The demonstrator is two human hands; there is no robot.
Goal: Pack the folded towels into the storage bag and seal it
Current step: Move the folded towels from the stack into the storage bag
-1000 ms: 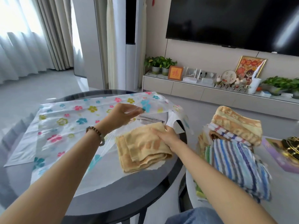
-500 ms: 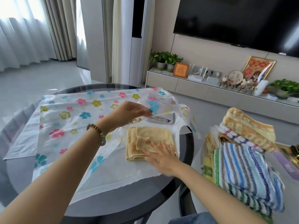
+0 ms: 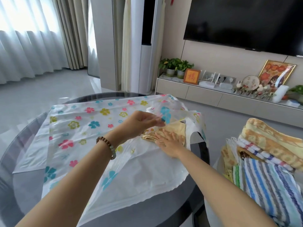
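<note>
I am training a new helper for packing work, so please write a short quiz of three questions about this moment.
1. True or false: the right hand lies flat on the folded yellow terry towel.
2. The left hand pinches: A) the translucent flower-printed plastic storage bag; B) a striped towel; C) a cup.
3. Fill in: the pile of spare folded towels lies on the person's ____ side.
Key: 1 true; 2 A; 3 right.

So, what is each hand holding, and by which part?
Left hand pinches the storage bag by its upper sheet at the mouth; right hand lies flat on the yellow towel, holding nothing.
</note>
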